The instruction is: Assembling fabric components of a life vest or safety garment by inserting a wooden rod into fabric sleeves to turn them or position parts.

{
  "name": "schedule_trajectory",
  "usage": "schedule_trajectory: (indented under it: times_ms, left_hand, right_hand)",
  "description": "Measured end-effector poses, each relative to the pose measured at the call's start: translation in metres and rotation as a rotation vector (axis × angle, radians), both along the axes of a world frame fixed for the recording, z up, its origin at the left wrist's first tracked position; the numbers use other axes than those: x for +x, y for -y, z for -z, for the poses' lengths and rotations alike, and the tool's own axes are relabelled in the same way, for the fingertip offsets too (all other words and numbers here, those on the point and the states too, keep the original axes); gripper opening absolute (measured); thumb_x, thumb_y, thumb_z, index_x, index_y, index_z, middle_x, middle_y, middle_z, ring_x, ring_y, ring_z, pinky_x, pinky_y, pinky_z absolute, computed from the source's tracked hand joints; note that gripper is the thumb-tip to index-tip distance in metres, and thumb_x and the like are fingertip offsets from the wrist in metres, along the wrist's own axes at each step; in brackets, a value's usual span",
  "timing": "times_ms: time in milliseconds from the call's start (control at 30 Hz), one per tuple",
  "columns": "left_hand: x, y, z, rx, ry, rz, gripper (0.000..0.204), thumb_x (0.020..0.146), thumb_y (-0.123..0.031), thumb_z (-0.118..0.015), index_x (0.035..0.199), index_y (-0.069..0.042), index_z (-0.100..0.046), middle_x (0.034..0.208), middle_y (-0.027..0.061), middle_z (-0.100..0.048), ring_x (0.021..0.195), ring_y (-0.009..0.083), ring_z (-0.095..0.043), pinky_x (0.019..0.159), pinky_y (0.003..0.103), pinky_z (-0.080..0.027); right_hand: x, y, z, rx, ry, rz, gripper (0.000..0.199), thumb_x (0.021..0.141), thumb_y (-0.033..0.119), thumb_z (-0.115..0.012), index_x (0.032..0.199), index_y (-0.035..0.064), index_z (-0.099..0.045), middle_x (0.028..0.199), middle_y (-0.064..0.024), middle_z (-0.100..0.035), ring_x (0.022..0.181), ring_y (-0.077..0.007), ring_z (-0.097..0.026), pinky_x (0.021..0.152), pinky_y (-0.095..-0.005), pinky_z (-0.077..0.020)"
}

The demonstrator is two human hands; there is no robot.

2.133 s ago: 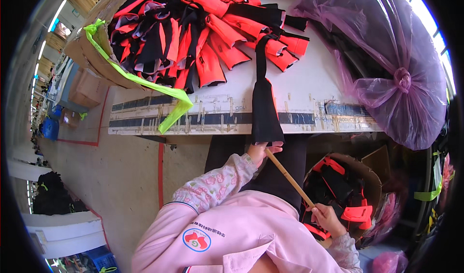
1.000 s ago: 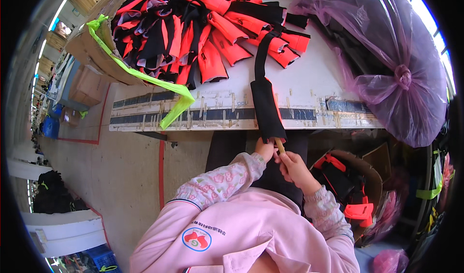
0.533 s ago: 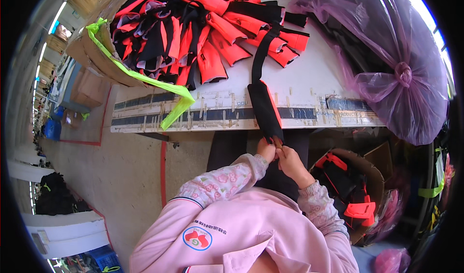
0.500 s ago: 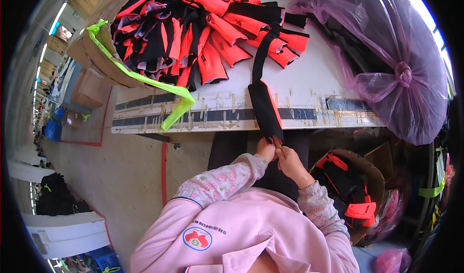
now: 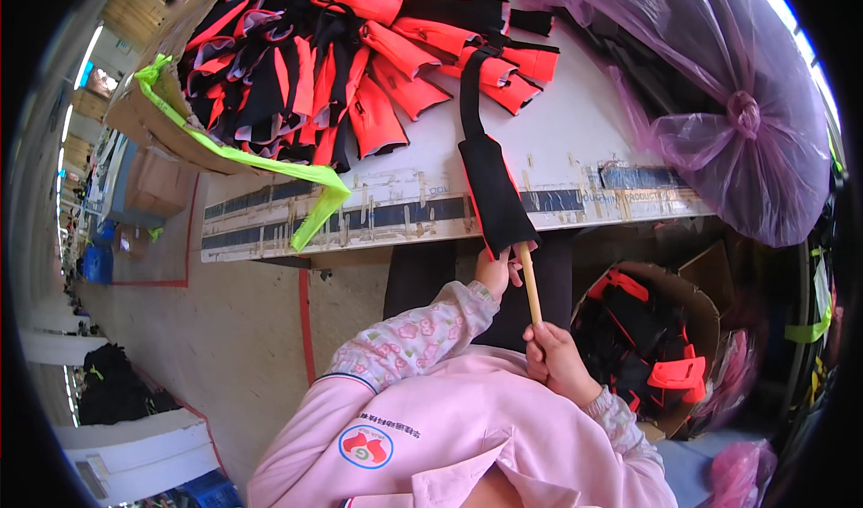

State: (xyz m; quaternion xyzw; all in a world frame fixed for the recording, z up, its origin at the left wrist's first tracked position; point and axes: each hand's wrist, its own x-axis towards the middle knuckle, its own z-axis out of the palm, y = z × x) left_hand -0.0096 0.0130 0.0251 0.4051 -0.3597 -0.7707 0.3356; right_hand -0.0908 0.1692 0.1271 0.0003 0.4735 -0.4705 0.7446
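Note:
A black fabric sleeve with orange edging [image 5: 496,193] hangs over the table's front edge, and a black strap [image 5: 470,99] runs from its far end up to the pile. My left hand [image 5: 492,274] is closed on the sleeve's near end, its fingertips partly hidden beneath the cloth. In my right hand [image 5: 559,360], closed and nearer my body, is a thin pale wooden stick [image 5: 531,288]. The stick's far end meets the sleeve's near opening; whether it goes inside is hard to see. Orange and black fabric pieces [image 5: 378,121] lie heaped beyond, at the far left.
The white table [image 5: 404,180] has worn tape along its front edge. A cardboard box [image 5: 135,112] with a bright yellow-green strip [image 5: 306,173] stands at the left. A tied purple plastic bag [image 5: 764,166] sits at the right. Below it, another box [image 5: 706,306] holds orange and black pieces.
My right hand has drawn back toward my body and away from the left, exposing a length of the stick. My left hand stays at the sleeve's near end. The whole view has shifted slightly.

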Motion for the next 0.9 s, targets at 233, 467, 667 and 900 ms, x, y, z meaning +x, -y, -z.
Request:
schedule_trajectory:
  times_ms: [233, 467, 667, 900]
  left_hand:
    - [0.003, -0.004, -0.009, -0.146, 0.06, 0.059, 0.024, 0.092, -0.022, -0.046, 0.098, -0.003, -0.059, 0.078, 0.0047, -0.061, 0.053, 0.0098, -0.049, 0.038, 0.02, -0.037]
    - [0.01, 0.006, 0.012, -0.013, 0.143, 0.043, 0.024, 0.09, -0.027, -0.052, 0.095, -0.006, -0.062, 0.069, 0.0004, -0.058, 0.047, 0.0045, -0.043, 0.044, 0.022, -0.035]
    - [0.016, 0.008, 0.0, 0.112, 0.048, 0.101, 0.029, 0.094, -0.025, -0.042, 0.1, -0.002, -0.059, 0.08, 0.0117, -0.063, 0.062, 0.0157, -0.059, 0.053, 0.026, -0.048]
    - [0.015, 0.01, 0.0, 0.008, 0.034, 0.106, 0.032, 0.094, -0.03, -0.042, 0.102, -0.002, -0.055, 0.082, 0.0133, -0.063, 0.065, 0.0171, -0.06, 0.057, 0.028, -0.05]
  right_hand:
    - [0.004, 0.06, 0.035, -0.101, -0.17, 0.084, 0.028, 0.096, 0.029, -0.038, 0.082, 0.0071, -0.048, 0.05, 0.0023, -0.037, 0.033, -0.0074, -0.027, 0.031, -0.0233, -0.0207]
    - [0.01, 0.085, 0.044, -0.15, -0.245, 0.063, 0.028, 0.096, 0.029, -0.039, 0.081, 0.0075, -0.048, 0.05, 0.0016, -0.037, 0.032, -0.0081, -0.026, 0.029, -0.0238, -0.0207]
    - [0.011, 0.053, 0.037, -0.158, -0.22, -0.073, 0.027, 0.096, 0.028, -0.039, 0.082, 0.007, -0.049, 0.048, 0.0001, -0.038, 0.031, -0.0091, -0.027, 0.029, -0.0243, -0.0216]
    - [0.015, 0.048, 0.039, -0.12, -0.103, 0.083, 0.028, 0.096, 0.027, -0.037, 0.083, 0.0062, -0.049, 0.049, 0.0, -0.04, 0.031, -0.0088, -0.028, 0.029, -0.0241, -0.0225]
